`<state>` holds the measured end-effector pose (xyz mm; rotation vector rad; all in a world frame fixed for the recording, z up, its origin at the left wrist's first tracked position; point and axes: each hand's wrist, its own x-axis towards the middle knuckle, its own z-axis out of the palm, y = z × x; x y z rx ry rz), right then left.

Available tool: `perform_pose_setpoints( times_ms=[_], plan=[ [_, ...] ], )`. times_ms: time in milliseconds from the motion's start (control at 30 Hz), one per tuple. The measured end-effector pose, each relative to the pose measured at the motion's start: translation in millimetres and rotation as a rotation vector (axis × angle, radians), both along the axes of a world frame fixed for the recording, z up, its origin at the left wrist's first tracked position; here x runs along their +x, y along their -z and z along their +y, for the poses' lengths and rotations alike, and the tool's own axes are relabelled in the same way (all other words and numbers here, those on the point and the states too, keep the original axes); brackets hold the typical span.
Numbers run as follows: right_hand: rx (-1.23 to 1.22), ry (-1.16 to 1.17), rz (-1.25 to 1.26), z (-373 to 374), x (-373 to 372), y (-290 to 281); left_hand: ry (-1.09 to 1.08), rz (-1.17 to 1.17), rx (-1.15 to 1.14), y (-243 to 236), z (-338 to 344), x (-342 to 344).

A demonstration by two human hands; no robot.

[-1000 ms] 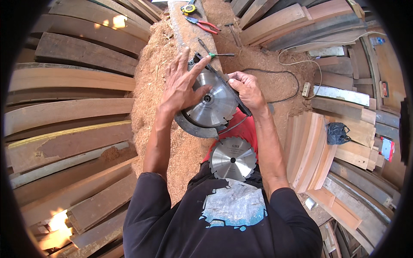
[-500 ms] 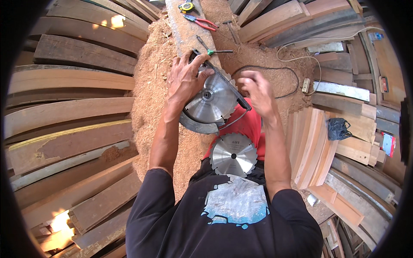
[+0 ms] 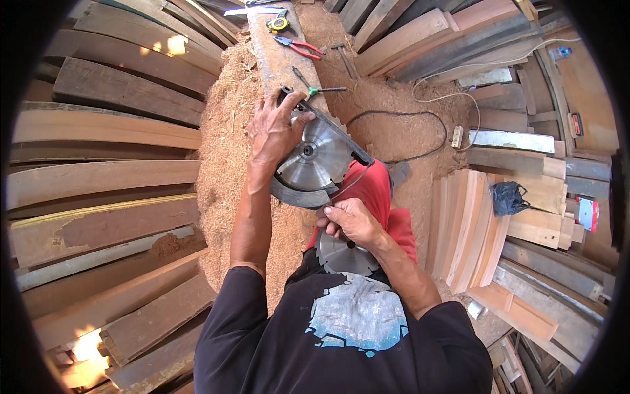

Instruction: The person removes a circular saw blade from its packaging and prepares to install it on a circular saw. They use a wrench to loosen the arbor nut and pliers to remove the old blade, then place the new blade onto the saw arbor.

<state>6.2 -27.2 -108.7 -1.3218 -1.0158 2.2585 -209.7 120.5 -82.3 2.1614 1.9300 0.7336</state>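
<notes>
Nearest me, the loose saw blade rests on my lap, its upper part hidden beneath my right hand. That hand's fingers are curled narrow, thumb against forefinger; I cannot tell whether anything small is pinched between them. Just beyond it, the circular saw lies tilted across the near end of the plank with its mounted blade facing up, and my left hand holds its far end, covering part of the plate and blade. Half a second ago my right hand was a blur beside the saw's right edge and the loose blade showed whole; since then that hand has come down over it, while my left has kept its hold. Farther along the plank, a green-centred T-handled tool crosses the right edge, then come red-handled pliers and a yellow tape measure before the far end runs out of view. Sawdust covers the ground, and stacked timber walls both sides.
</notes>
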Motion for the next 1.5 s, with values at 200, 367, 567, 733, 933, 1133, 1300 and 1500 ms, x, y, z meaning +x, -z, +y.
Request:
perform_pose_setpoints(
  times_ms=[200,367,567,733,933,1133,1300,1500],
  plan=[
    [-0.103,0.142,0.187,-8,2,10,-0.023,-0.011,-0.010,0,-2,-2],
    [0.157,0.089,-0.078,-10,-2,3,-0.041,0.008,0.009,4,-3,0],
    [0.410,0.069,-0.348,-13,-11,-19,-0.055,0.028,-0.020,5,-4,1],
    [0.735,0.077,-0.500,-15,-15,-21,-0.063,0.021,-0.013,4,-4,2],
    [0.857,0.016,-0.579,-13,-17,-26,-0.055,-0.001,-0.024,4,-5,-1],
    [0.443,-0.220,-0.393,10,10,-37,-0.061,-0.038,-0.082,-3,-6,2],
    [0.546,0.045,-0.464,81,68,-67,-0.065,-0.057,-0.117,-6,-5,0],
    [1.147,0.059,-0.845,208,33,-39,-0.058,-0.055,-0.135,-6,-3,1]
  ],
)
